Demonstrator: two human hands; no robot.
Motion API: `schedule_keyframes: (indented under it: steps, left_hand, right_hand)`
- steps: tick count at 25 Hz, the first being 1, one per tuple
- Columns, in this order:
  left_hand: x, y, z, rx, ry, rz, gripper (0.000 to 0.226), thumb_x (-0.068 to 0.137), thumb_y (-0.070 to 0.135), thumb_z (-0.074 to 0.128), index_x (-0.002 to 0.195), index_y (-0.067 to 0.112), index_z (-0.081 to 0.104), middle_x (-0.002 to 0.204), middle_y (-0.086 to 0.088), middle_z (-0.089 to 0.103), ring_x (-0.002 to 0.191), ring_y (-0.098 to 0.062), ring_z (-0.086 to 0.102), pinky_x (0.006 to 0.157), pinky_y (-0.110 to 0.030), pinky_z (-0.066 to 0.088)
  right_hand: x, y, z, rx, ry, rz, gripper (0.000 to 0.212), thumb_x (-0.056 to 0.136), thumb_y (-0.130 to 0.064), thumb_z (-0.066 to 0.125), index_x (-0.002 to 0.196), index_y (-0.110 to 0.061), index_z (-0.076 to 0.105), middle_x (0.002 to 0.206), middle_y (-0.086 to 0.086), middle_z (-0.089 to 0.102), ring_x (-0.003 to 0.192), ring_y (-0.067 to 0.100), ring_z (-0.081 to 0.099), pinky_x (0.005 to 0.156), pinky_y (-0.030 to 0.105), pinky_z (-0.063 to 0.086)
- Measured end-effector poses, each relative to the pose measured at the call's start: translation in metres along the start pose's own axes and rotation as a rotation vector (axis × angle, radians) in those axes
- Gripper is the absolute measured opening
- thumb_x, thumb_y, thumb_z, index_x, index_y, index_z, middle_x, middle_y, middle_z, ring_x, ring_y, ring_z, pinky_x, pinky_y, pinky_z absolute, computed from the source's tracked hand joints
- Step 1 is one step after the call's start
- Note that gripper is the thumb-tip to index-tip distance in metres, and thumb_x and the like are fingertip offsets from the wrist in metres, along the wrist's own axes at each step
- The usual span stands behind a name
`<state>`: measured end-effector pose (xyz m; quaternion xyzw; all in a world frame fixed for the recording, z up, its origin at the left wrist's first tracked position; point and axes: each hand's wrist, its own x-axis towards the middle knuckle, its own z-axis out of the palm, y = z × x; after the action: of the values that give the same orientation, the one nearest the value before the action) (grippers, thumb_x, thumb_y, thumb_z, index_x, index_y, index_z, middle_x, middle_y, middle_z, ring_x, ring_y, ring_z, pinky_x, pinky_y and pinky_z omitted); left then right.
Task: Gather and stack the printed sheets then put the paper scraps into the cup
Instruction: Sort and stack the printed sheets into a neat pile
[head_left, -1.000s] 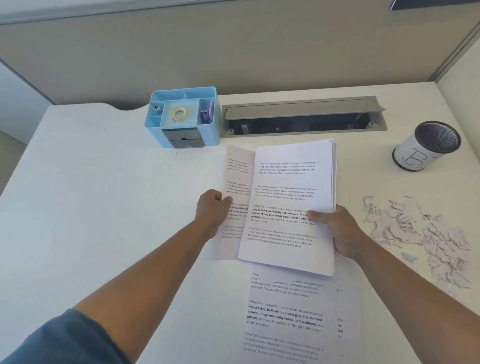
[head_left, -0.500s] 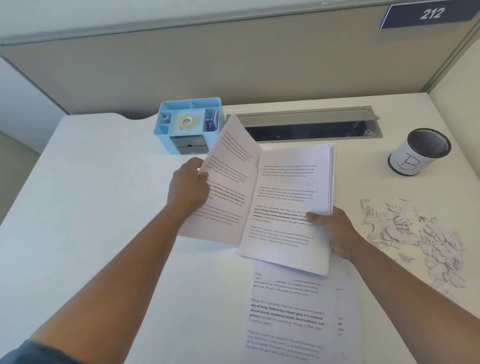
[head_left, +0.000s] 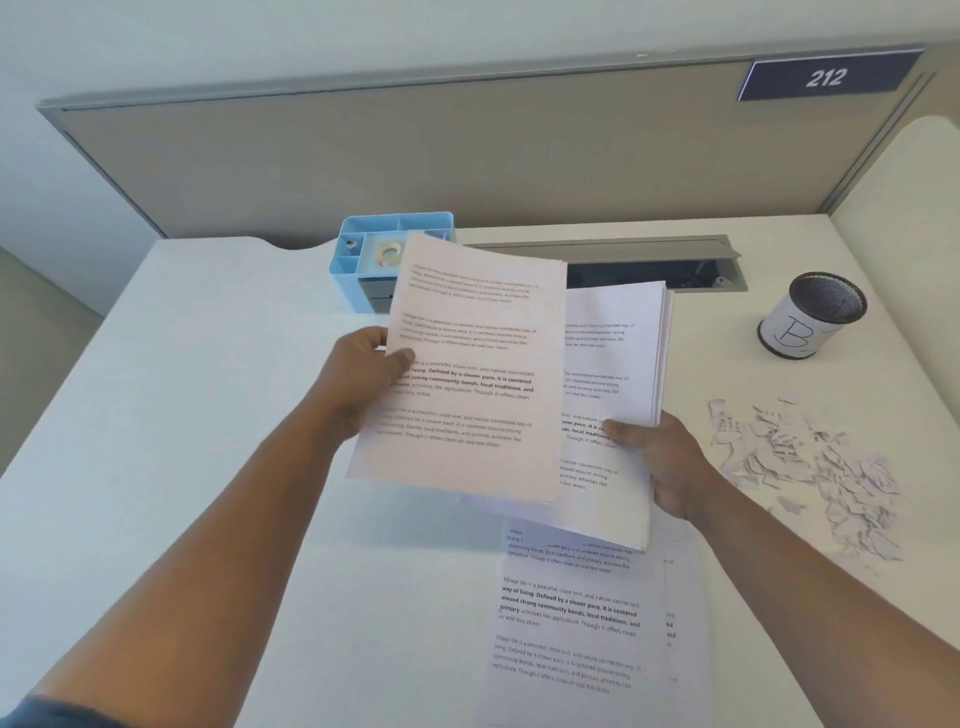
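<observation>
Left hand (head_left: 363, 374): I pinch one loose sheet (head_left: 467, 374) at its left edge; light, floppy.
Right hand (head_left: 670, 462): I clamp the stack (head_left: 618, 364) by its near corner.
Cup (head_left: 810, 317): beyond my right grip, scraps (head_left: 810, 467) beside it.

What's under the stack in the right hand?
Under the stack, gripped by the right hand, printed sheets lie on the desk. Their top edges are covered; how many lie there cannot be told.

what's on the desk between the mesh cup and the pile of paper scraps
Nothing: in the head view, the stretch of desk between the mesh cup and the paper scraps is bare white surface.
</observation>
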<state>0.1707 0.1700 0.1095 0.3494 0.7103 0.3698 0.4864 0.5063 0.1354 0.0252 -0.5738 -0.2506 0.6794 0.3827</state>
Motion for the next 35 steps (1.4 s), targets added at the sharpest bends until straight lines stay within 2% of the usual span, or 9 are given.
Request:
schedule_keyframes:
  steps: [4, 7, 13, 20, 22, 25, 30, 33, 35]
  left_hand:
    - [-0.010, -0.030, 0.013, -0.066, -0.081, -0.075, 0.011, 0.100, 0.004, 0.064, 0.109, 0.008, 0.068, 0.103, -0.017, 0.078, 0.084, -0.034, 0.078, 0.073, -0.047, 0.064]
    - [-0.015, -0.040, 0.015, -0.071, -0.150, -0.093, 0.020, 0.100, 0.001, 0.061, 0.118, 0.009, 0.067, 0.109, -0.013, 0.078, 0.095, -0.036, 0.076, 0.080, -0.050, 0.063]
    - [-0.031, -0.045, 0.030, -0.060, -0.305, -0.104, 0.023, 0.104, 0.001, 0.054, 0.123, 0.009, 0.063, 0.116, -0.013, 0.076, 0.104, -0.036, 0.074, 0.090, -0.053, 0.060]
    - [-0.046, -0.054, 0.049, -0.159, -0.364, -0.151, 0.027, 0.107, 0.002, 0.047, 0.128, 0.014, 0.059, 0.119, -0.010, 0.076, 0.106, -0.030, 0.074, 0.091, -0.049, 0.060]
    - [-0.048, -0.057, 0.053, -0.169, -0.383, -0.146, 0.031, 0.107, 0.002, 0.046, 0.133, 0.016, 0.057, 0.121, -0.009, 0.075, 0.111, -0.031, 0.072, 0.097, -0.053, 0.057]
    - [-0.050, -0.062, 0.056, -0.185, -0.354, -0.136, 0.036, 0.107, 0.002, 0.047, 0.138, 0.020, 0.053, 0.121, -0.007, 0.075, 0.110, -0.030, 0.073, 0.094, -0.051, 0.059]
    - [-0.054, -0.066, 0.053, -0.168, -0.348, -0.028, 0.045, 0.104, -0.003, 0.050, 0.137, 0.027, 0.050, 0.123, -0.004, 0.075, 0.108, -0.027, 0.074, 0.085, -0.043, 0.062]
    - [-0.053, -0.065, 0.049, -0.156, -0.242, 0.065, 0.037, 0.101, -0.006, 0.054, 0.130, 0.017, 0.054, 0.120, -0.004, 0.075, 0.110, -0.029, 0.073, 0.085, -0.040, 0.061]
    - [-0.054, -0.059, 0.048, -0.135, -0.170, 0.131, 0.030, 0.100, -0.006, 0.055, 0.121, 0.016, 0.056, 0.117, -0.003, 0.075, 0.110, -0.028, 0.072, 0.085, -0.038, 0.060]
  right_hand:
    - [-0.017, -0.005, 0.006, 0.060, -0.105, -0.009, 0.038, 0.091, 0.002, 0.066, 0.127, -0.006, 0.067, 0.120, 0.017, 0.074, 0.107, 0.038, 0.071, 0.084, 0.050, 0.061]
    - [-0.026, -0.005, 0.009, 0.100, -0.135, 0.001, 0.039, 0.092, -0.001, 0.066, 0.130, -0.007, 0.066, 0.122, 0.017, 0.073, 0.110, 0.038, 0.071, 0.089, 0.056, 0.059]
    - [-0.045, -0.003, 0.015, 0.185, -0.115, -0.028, 0.024, 0.101, -0.032, 0.058, 0.121, -0.020, 0.066, 0.109, 0.004, 0.079, 0.092, 0.022, 0.077, 0.070, 0.043, 0.064]
    - [-0.052, -0.004, 0.018, 0.049, -0.204, -0.010, 0.059, 0.097, -0.067, 0.036, 0.135, -0.029, 0.059, 0.125, 0.001, 0.074, 0.112, 0.023, 0.072, 0.085, 0.044, 0.062]
    - [-0.055, -0.006, 0.020, 0.055, -0.233, -0.001, 0.059, 0.098, -0.067, 0.032, 0.133, -0.028, 0.060, 0.124, 0.003, 0.074, 0.110, 0.025, 0.073, 0.081, 0.043, 0.063]
    - [-0.056, -0.005, 0.024, 0.053, -0.272, -0.014, 0.056, 0.099, -0.058, 0.043, 0.137, -0.021, 0.059, 0.127, 0.008, 0.072, 0.116, 0.028, 0.070, 0.093, 0.050, 0.059]
    - [-0.053, -0.003, 0.026, -0.003, -0.201, -0.061, 0.033, 0.099, -0.012, 0.063, 0.132, -0.008, 0.062, 0.117, 0.010, 0.076, 0.111, 0.032, 0.072, 0.092, 0.049, 0.059]
    - [-0.049, -0.006, 0.027, -0.121, -0.186, -0.138, 0.033, 0.096, -0.013, 0.069, 0.129, -0.011, 0.064, 0.120, 0.005, 0.075, 0.116, 0.027, 0.070, 0.106, 0.049, 0.051]
    - [-0.049, -0.012, 0.031, -0.212, -0.182, -0.220, 0.028, 0.096, -0.017, 0.070, 0.124, -0.014, 0.068, 0.118, -0.001, 0.076, 0.115, 0.018, 0.070, 0.108, 0.042, 0.050]
